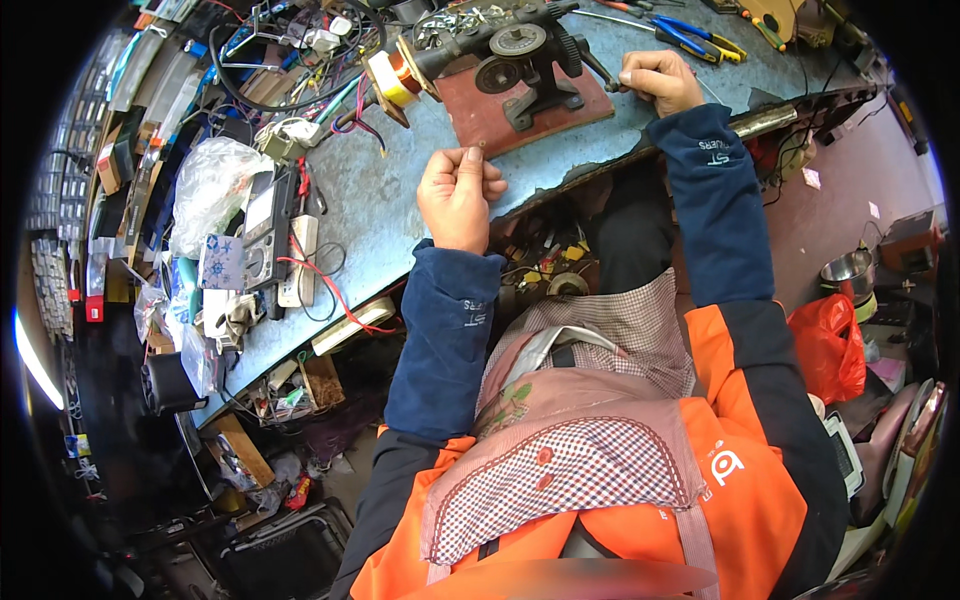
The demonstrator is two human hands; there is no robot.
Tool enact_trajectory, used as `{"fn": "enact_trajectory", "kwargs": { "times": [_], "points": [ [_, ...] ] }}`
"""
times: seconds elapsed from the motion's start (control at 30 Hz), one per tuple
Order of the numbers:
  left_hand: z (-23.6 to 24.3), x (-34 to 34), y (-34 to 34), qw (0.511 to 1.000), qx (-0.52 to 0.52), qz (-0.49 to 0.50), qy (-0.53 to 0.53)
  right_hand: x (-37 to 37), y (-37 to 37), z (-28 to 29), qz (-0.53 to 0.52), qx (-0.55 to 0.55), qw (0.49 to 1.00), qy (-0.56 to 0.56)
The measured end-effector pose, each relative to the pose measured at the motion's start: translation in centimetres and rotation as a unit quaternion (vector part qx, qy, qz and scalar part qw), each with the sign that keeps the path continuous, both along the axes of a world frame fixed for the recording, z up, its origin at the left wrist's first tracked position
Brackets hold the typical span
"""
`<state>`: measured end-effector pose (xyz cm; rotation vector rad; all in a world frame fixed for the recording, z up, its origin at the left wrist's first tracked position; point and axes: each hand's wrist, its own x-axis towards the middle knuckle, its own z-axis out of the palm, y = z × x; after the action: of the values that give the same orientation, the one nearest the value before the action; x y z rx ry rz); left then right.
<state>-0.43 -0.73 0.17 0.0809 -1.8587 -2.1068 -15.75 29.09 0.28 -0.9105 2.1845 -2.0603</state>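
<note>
My left hand (pixel 458 196) hovers over the worn blue workbench (pixel 380 215), its thumb and forefinger pinched on something very thin, likely a fine wire, just in front of the red base board (pixel 470 115). On that board stands a black hand-cranked winding machine (pixel 520 55) with a copper-wound coil (pixel 398 78) on its left end. My right hand (pixel 660 80) is closed around the machine's crank handle at the right side. Both forearms wear dark blue sleeve covers.
A multimeter (pixel 262 228) with red leads lies at the bench's left, beside a clear plastic bag (pixel 212 185) and tangled wires. Blue-handled pliers (pixel 695 35) lie at the back right. A red plastic bag (pixel 828 345) and a metal pot (pixel 850 272) sit on the floor at right.
</note>
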Motion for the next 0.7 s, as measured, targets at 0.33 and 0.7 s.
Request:
{"fn": "enact_trajectory", "kwargs": {
  "times": [0.33, 0.7],
  "points": [
    [0.04, 0.04, 0.22, 1.0, -0.013, 0.013, -0.002, 0.38, 0.01, 0.31, -0.004, 0.024, 1.0, -0.01],
    [0.08, 0.08, 0.28, 1.0, -0.018, 0.01, -0.004, 0.2, 0.18, 0.2, -0.01, 0.038, 0.999, 0.002]
  ]
}}
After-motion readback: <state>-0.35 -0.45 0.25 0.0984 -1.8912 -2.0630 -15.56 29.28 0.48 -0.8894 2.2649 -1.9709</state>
